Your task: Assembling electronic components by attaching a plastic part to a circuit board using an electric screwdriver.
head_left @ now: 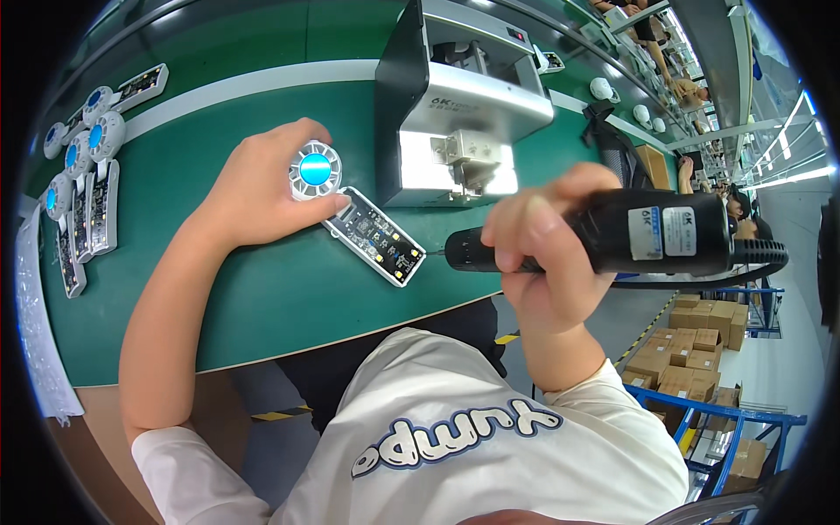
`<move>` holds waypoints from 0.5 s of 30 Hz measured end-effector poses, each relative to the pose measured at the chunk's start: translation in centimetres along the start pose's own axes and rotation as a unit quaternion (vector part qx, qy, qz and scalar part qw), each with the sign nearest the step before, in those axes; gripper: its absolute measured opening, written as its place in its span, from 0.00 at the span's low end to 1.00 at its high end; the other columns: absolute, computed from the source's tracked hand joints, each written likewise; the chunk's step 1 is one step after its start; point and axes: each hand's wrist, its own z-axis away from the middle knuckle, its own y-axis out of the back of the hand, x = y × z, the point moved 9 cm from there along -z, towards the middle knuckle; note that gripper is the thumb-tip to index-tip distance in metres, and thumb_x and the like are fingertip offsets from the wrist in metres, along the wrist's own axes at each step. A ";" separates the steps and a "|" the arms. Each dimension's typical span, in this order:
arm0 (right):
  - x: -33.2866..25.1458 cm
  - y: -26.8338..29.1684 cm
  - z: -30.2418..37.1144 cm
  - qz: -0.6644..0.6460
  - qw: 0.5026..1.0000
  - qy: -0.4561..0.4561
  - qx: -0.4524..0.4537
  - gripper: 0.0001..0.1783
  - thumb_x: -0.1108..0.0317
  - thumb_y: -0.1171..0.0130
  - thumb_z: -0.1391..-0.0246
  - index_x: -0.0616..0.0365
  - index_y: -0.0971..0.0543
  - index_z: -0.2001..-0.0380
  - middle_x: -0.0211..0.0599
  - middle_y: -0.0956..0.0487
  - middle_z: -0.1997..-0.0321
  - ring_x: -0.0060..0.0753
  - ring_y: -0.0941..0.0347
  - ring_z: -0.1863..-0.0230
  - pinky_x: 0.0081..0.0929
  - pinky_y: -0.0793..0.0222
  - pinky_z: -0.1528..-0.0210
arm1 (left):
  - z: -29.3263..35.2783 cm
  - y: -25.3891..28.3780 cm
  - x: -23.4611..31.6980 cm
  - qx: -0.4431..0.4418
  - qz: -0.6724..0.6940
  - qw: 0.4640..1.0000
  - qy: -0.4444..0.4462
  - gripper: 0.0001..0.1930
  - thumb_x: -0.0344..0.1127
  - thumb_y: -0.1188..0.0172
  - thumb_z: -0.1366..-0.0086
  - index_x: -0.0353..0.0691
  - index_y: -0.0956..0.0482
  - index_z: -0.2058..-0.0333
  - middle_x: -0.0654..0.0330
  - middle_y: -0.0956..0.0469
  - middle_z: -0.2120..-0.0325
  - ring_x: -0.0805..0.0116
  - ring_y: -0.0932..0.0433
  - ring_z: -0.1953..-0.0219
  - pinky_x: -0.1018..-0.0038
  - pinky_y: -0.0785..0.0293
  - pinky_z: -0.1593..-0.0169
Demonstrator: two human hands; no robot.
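My left hand is closed round the round head of a small white device, thumb and fingers at its rim. The head has a ring of vents and a shiny blue disc in the middle. Its flat handle lies uncovered, showing a black circuit board, and points toward my right. My right hand is wrapped round a black electric screwdriver, held level with a cord leaving its back end. The thin bit is at the far end of the handle; whether it touches cannot be told.
A grey metal screw feeder stands beyond my hands on the green table mat. Several similar devices lie at the left, beside a sheet of plastic wrap. White parts lie at the far right. Cardboard boxes are stacked beyond.
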 end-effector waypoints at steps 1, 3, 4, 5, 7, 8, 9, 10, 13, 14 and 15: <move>0.3 -0.2 0.0 0.000 1.000 -0.003 -0.004 0.16 0.78 0.48 0.46 0.61 0.33 0.53 0.33 0.31 0.80 0.27 0.34 0.84 0.33 0.30 0.72 | 0.0 0.0 -0.1 -0.001 0.000 1.000 0.001 0.28 0.41 0.28 0.56 0.36 0.25 0.57 0.50 0.20 0.64 0.52 0.19 0.62 0.65 0.25 0.57; 0.9 -0.5 0.1 -0.001 1.000 -0.010 -0.013 0.16 0.78 0.48 0.45 0.61 0.34 0.53 0.33 0.30 0.79 0.27 0.34 0.83 0.33 0.30 0.72 | 0.2 0.1 -0.3 0.008 0.005 1.000 -0.008 0.27 0.44 0.29 0.54 0.35 0.25 0.58 0.50 0.20 0.66 0.51 0.20 0.64 0.63 0.25 0.58; 1.2 -0.6 0.2 -0.002 1.000 -0.011 -0.014 0.16 0.78 0.48 0.45 0.61 0.34 0.53 0.33 0.30 0.79 0.27 0.34 0.83 0.33 0.30 0.72 | 0.3 0.2 -0.3 0.012 0.008 1.000 -0.012 0.27 0.46 0.29 0.52 0.35 0.25 0.58 0.50 0.20 0.67 0.50 0.20 0.64 0.62 0.25 0.59; 1.4 -0.6 0.3 -0.009 1.000 -0.009 -0.013 0.16 0.79 0.46 0.46 0.61 0.34 0.53 0.34 0.28 0.78 0.26 0.32 0.82 0.29 0.29 0.73 | 0.3 0.0 -0.4 0.012 0.009 1.000 -0.010 0.27 0.46 0.29 0.52 0.35 0.25 0.58 0.50 0.20 0.67 0.50 0.20 0.64 0.62 0.25 0.59; 1.7 -0.6 0.4 -0.025 1.000 -0.004 -0.012 0.17 0.81 0.42 0.46 0.62 0.35 0.55 0.36 0.25 0.76 0.23 0.29 0.80 0.23 0.28 0.76 | 0.3 -0.1 -0.5 0.015 0.002 1.000 -0.016 0.27 0.46 0.29 0.52 0.36 0.25 0.58 0.50 0.20 0.66 0.50 0.20 0.64 0.62 0.25 0.59; 1.9 -0.6 0.3 -0.025 1.000 -0.005 -0.014 0.17 0.81 0.42 0.46 0.62 0.35 0.55 0.36 0.25 0.76 0.23 0.29 0.80 0.23 0.28 0.76 | 0.2 -0.2 -0.6 0.016 -0.002 1.000 -0.019 0.27 0.46 0.29 0.52 0.36 0.25 0.58 0.50 0.20 0.66 0.49 0.20 0.64 0.62 0.25 0.59; 2.0 -0.8 0.0 -0.027 0.999 -0.006 -0.031 0.17 0.81 0.42 0.46 0.62 0.35 0.55 0.36 0.25 0.76 0.23 0.29 0.80 0.23 0.28 0.76 | 0.1 -0.2 -0.8 0.016 -0.002 1.000 -0.018 0.27 0.46 0.29 0.52 0.36 0.25 0.58 0.50 0.20 0.66 0.49 0.20 0.64 0.62 0.25 0.59; 1.9 -1.2 -0.2 -0.030 0.998 -0.004 -0.047 0.17 0.81 0.42 0.46 0.62 0.35 0.55 0.36 0.25 0.76 0.23 0.29 0.80 0.23 0.29 0.76 | -0.1 0.1 -0.6 0.017 0.003 0.999 -0.026 0.27 0.46 0.29 0.52 0.36 0.25 0.58 0.50 0.20 0.66 0.49 0.20 0.63 0.62 0.25 0.59; 1.8 -1.7 -0.2 -0.023 0.996 -0.008 -0.082 0.16 0.81 0.42 0.46 0.62 0.34 0.56 0.36 0.25 0.76 0.23 0.29 0.80 0.23 0.29 0.77 | -0.4 0.8 0.4 0.021 0.008 0.998 -0.053 0.27 0.46 0.29 0.52 0.36 0.25 0.58 0.50 0.21 0.66 0.49 0.20 0.63 0.62 0.25 0.58; 2.0 -1.9 0.0 -0.012 0.994 -0.020 -0.102 0.16 0.82 0.42 0.46 0.62 0.34 0.57 0.36 0.25 0.76 0.22 0.29 0.80 0.22 0.29 0.77 | 0.2 0.4 0.4 0.013 0.009 0.999 -0.043 0.27 0.46 0.29 0.52 0.36 0.25 0.58 0.50 0.21 0.66 0.49 0.20 0.63 0.62 0.25 0.58; 2.2 -2.1 0.0 0.000 0.992 -0.032 -0.123 0.16 0.82 0.42 0.47 0.62 0.34 0.58 0.36 0.25 0.76 0.22 0.29 0.80 0.22 0.29 0.77 | 0.6 0.0 0.4 0.006 0.011 0.999 -0.032 0.27 0.45 0.29 0.52 0.36 0.25 0.57 0.49 0.21 0.65 0.49 0.20 0.63 0.62 0.25 0.58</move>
